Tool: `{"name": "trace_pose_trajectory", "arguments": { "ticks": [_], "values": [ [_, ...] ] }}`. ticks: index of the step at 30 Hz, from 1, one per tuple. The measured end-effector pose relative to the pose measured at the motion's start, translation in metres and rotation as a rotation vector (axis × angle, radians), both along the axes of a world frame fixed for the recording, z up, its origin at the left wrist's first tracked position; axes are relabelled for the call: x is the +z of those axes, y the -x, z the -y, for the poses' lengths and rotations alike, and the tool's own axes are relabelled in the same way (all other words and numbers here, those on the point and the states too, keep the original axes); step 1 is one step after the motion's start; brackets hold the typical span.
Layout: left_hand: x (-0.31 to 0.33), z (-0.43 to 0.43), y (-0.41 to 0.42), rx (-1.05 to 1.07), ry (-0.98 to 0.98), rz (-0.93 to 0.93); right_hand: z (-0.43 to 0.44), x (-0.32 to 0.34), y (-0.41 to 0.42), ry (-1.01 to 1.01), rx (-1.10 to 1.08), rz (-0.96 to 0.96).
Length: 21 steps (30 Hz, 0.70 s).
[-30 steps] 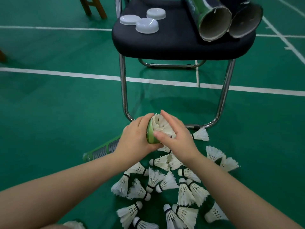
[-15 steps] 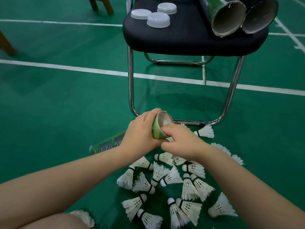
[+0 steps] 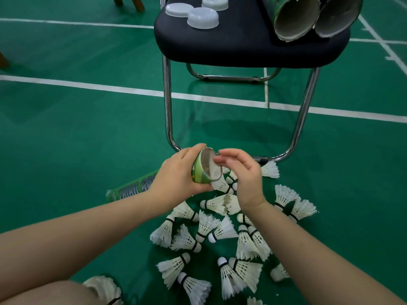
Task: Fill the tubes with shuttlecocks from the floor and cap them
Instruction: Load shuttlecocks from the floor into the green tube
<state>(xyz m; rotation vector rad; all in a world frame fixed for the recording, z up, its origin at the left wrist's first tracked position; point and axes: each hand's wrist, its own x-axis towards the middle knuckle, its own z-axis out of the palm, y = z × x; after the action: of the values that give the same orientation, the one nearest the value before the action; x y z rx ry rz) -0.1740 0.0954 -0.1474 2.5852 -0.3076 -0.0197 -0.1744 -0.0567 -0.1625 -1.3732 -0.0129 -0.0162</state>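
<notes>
Since a moment ago, the right hand [image 3: 244, 172] has lifted off the tube [image 3: 203, 167] mouth, fingers now loose and empty. Left hand [image 3: 178, 175] grips the tube near its open end, long axis running down-left to the floor [image 3: 88, 128], mouth facing the right hand. Shuttlecocks [image 3: 207, 227] lie scattered just below, nearer that hand. Caps [image 3: 202, 17] and two empty tubes [image 3: 295, 16] sit on the chair [image 3: 242, 47] seat beyond.

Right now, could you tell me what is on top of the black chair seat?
On the black chair seat lie three white caps and two open tubes on their sides. Their near ends look hollow; deeper inside cannot be seen.
</notes>
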Motion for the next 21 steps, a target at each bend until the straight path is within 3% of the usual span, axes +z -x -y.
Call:
{"name": "trace_pose_trajectory", "arguments": {
  "ticks": [4,10,18,21],
  "values": [
    [-0.001,-0.011,0.002,0.023,-0.011,-0.023,0.006,-0.017,-0.006,0.061,-0.156,-0.119],
    [-0.004,-0.021,-0.002,0.051,-0.023,-0.014,0.012,-0.091,-0.007,0.623,0.076,-0.378],
    [-0.007,-0.029,-0.01,0.066,0.002,0.018,0.006,-0.152,-0.014,1.365,0.471,-0.198],
    [-0.01,-0.029,-0.014,0.074,-0.002,0.016,0.006,-0.161,-0.014,1.513,0.496,-0.14]
  ]
}}
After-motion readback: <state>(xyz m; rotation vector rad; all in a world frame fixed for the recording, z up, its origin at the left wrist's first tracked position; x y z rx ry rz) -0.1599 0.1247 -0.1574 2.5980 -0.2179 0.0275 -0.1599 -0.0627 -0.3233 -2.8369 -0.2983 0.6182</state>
